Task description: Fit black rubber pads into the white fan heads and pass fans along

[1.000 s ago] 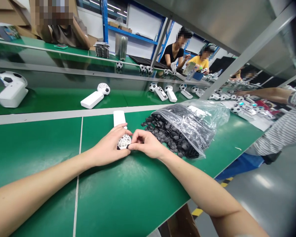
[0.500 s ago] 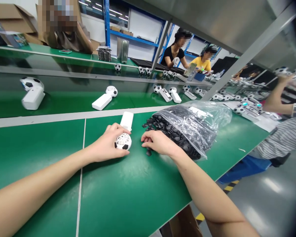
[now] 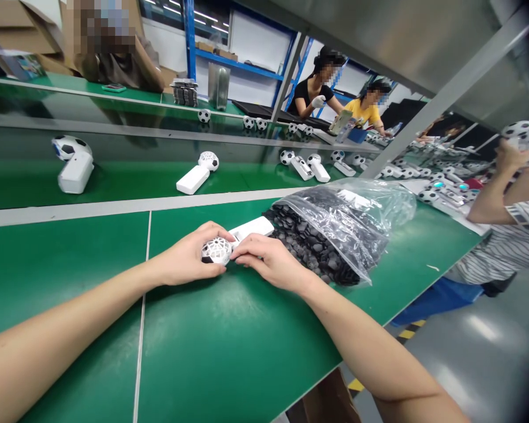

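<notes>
My left hand (image 3: 189, 255) is closed round the ball-shaped head of a white soccer-ball handheld fan (image 3: 217, 251), thumb below and fingers above. White lattice covers most of the head's visible face, with a black patch at its lower left. The fan's white handle (image 3: 253, 230) points right, toward the bag. My right hand (image 3: 268, 258) pinches at the right side of the head; what its fingertips hold, if anything, is hidden. Just beyond that hand lies an open clear plastic bag (image 3: 379, 205) full of small black plastic pieces (image 3: 326, 252).
Behind a pale ledge (image 3: 92, 210), more soccer-ball fans (image 3: 194, 179) lie on a green conveyor belt. Co-workers sit across the line, and a person in a striped shirt (image 3: 506, 252) holds fans at the right. A slanted metal post (image 3: 441, 100) rises beyond the bag.
The fan has turned so its handle swings from pointing away to pointing right. My right hand has moved left from the black pieces to the ball head. Fans on the belt have shifted right.
</notes>
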Available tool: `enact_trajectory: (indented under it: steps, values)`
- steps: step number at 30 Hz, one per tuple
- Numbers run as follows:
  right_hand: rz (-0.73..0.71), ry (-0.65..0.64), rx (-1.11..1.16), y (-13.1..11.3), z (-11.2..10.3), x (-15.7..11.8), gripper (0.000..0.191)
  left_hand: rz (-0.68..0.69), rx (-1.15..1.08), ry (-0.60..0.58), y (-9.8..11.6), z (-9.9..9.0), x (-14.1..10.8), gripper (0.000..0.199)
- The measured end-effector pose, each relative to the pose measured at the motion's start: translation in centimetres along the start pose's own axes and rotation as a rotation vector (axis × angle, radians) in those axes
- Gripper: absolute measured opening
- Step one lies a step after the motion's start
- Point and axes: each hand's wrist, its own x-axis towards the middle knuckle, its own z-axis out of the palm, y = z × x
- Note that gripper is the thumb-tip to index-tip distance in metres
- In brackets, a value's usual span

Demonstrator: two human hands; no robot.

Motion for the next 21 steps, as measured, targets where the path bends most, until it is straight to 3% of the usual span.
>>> enact_trajectory:
  steps: [8, 16, 21]
  values:
    - [-0.045, 0.115, 0.034, 0.4, 1.1, 0.2, 0.006, 0.029, 0.019, 0.040, 0.3, 0.5, -0.1, 0.037]
    - [0.124, 0.178, 0.085, 1.1, 1.8, 0.6, 0.006, 0.071, 0.030, 0.196, 0.1, 1.4, -0.1, 0.028]
    - [0.156, 0.174, 0.056, 1.4, 1.9, 1.0, 0.010, 0.109, 0.068, 0.293, 0.4, 2.4, -0.2, 0.030]
